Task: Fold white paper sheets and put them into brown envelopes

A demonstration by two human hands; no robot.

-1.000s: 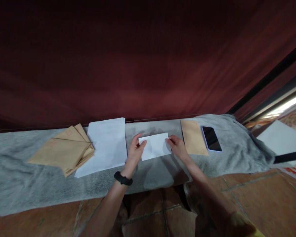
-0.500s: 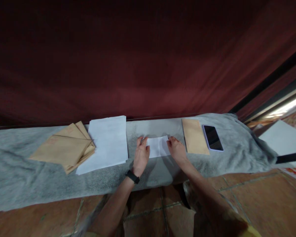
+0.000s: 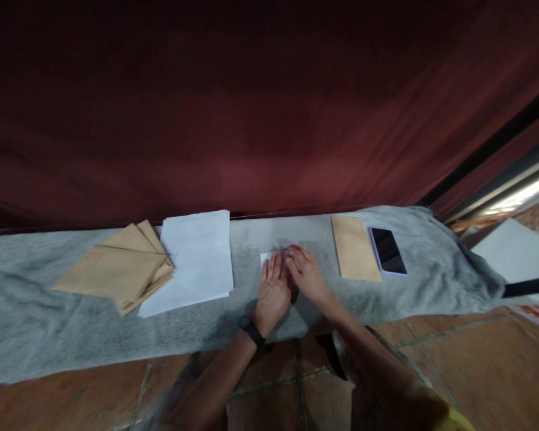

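Observation:
A folded white sheet of paper point(image 3: 266, 257) lies on the grey cloth, almost wholly covered by both hands. My left hand point(image 3: 273, 290), a black band on its wrist, lies flat on the paper with fingers stretched out. My right hand point(image 3: 306, 276) rests beside it, fingers extended and pressed on the paper's right part. The two hands touch each other side by side. Only the paper's top left corner shows.
A stack of white sheets point(image 3: 196, 259) and a pile of brown envelopes point(image 3: 117, 266) lie to the left. A single brown envelope point(image 3: 354, 248) and a dark phone point(image 3: 387, 250) lie to the right. The grey cloth point(image 3: 72, 323) covers a low ledge before a red curtain point(image 3: 251, 120).
Both hands have slid inward over the paper until they meet. The paper looks narrower now, and far less of it shows than a second ago.

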